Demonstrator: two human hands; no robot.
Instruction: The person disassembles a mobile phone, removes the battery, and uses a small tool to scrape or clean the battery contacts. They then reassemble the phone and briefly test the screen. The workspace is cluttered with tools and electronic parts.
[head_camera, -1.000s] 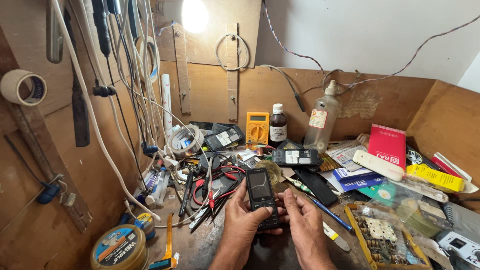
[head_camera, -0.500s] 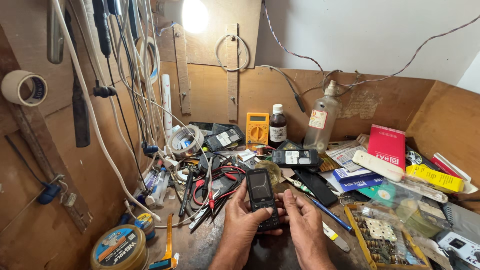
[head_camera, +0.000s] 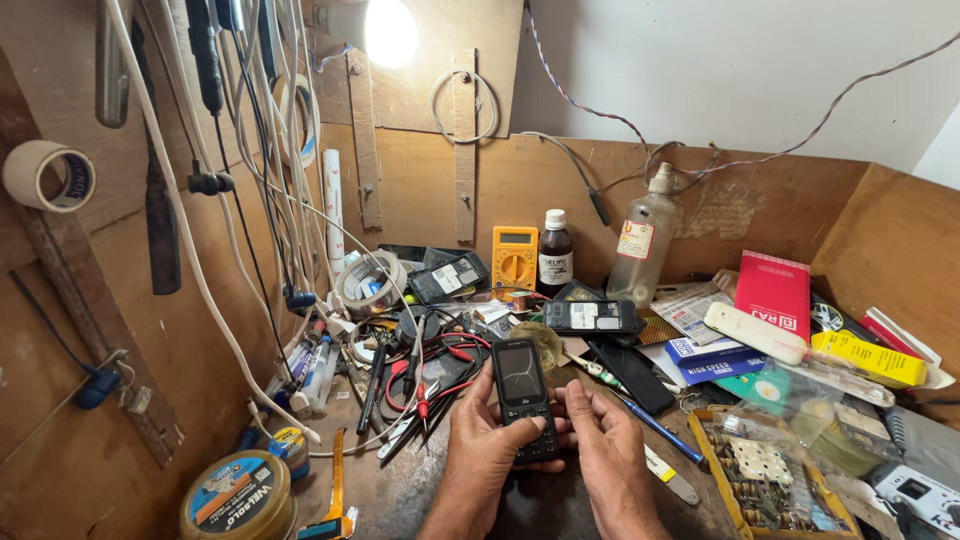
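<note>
Left hand: left hand (head_camera: 480, 450) wraps the black keypad phone (head_camera: 524, 398) from the side, gripping firmly.
Phone: upright, dark screen facing up, above the cluttered wooden bench (head_camera: 400, 490).
Right hand: right hand (head_camera: 610, 455) grasps the phone's lower edge, thumb on keys.
Behind: yellow multimeter (head_camera: 514, 258) stands at the wall.

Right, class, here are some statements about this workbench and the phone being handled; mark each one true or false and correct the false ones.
1. Both hands hold a black keypad phone. True.
2. The phone's screen is brightly lit. False: it is dark.
3. A yellow multimeter stands by the back board. True.
4. The left hand holds a screwdriver. False: it grips the phone.
5. The right hand touches the phone's lower end. True.
</note>
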